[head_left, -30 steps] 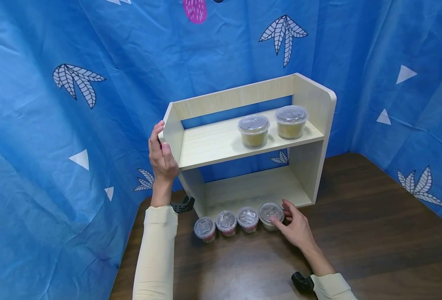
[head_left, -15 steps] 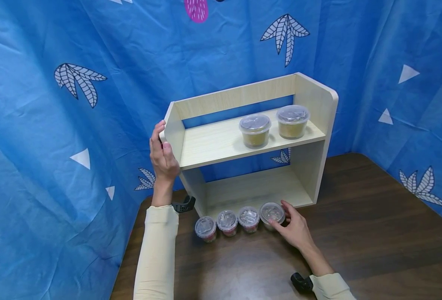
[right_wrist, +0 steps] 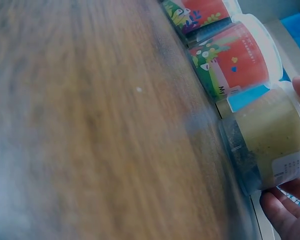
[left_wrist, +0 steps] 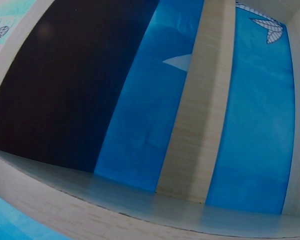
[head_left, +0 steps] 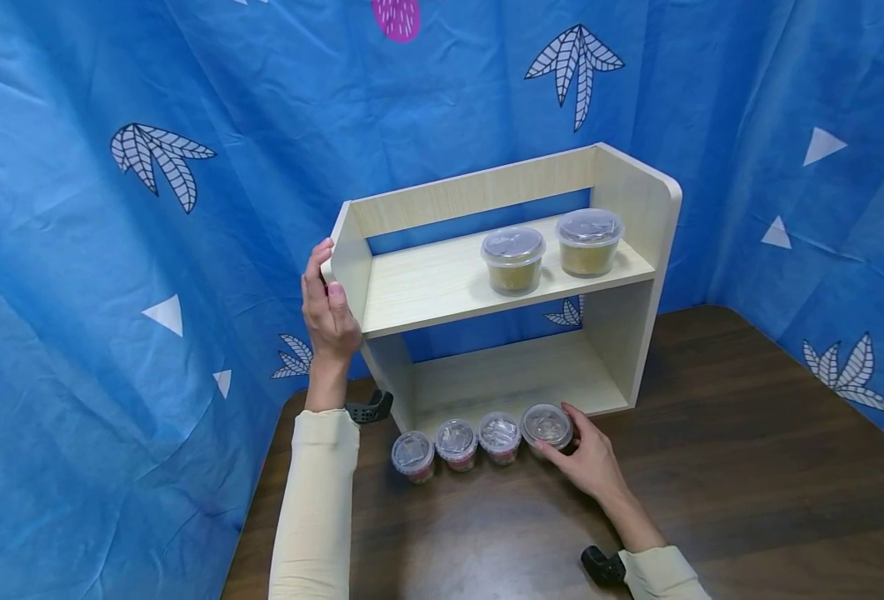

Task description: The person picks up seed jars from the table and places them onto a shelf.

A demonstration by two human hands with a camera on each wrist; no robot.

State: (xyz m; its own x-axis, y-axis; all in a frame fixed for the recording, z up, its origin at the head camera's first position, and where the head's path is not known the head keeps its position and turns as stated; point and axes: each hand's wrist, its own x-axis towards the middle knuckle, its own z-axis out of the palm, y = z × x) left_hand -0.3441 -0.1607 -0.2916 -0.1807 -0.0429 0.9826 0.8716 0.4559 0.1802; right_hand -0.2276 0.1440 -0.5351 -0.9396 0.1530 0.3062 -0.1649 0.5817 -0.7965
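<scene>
At the 3 o'clock end of the row, right hand [head_left: 590, 458] is clamped on the tub [head_left: 546, 427]; thumb by its rim at 6 o'clock, fingers round 2 to 3, spread about as wide as the tub; that straddle probably keeps it from tipping; can't tell if its base is on the table [head_left: 749, 433] or just off it. Tub looks upright, lidded, in front of the lower bay; out toward 9 o'clock come near cup [head_left: 499, 437], mid cup [head_left: 456, 444] and end cup [head_left: 413, 457]; upright, lids up, just beside one another, likely lined up for easy reach. Left hand [head_left: 329, 312] is at 10 o'clock, on the left panel of the shelf [head_left: 427, 287]; fingers fairly straight, thumb apart, probably steadying it; left wrist view shows none of them, so can't tell how hard they press. Upper board: shelf tub [head_left: 513, 261] between 11 and 12; corner tub [head_left: 590, 242] between 12 and 1, near the right panel; curtain [head_left: 262, 100] behind.
</scene>
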